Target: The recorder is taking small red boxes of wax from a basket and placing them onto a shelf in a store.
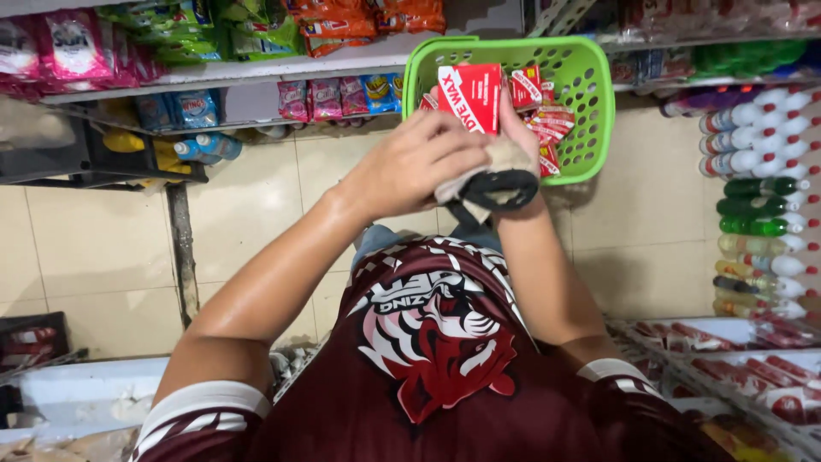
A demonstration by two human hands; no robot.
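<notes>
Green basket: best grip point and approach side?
Judging by its pose, take the green basket by its thick rolled rim, on the bare right-hand side, coming from above. That side is free, while the near edge is blocked by the left hand with the cloth, and the right hand holding a red box.

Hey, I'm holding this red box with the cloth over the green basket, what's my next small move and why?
Probably keep rubbing the cloth over the red box: the left hand presses the cloth to it while the right hand grips it above the green basket of similar boxes.
</notes>
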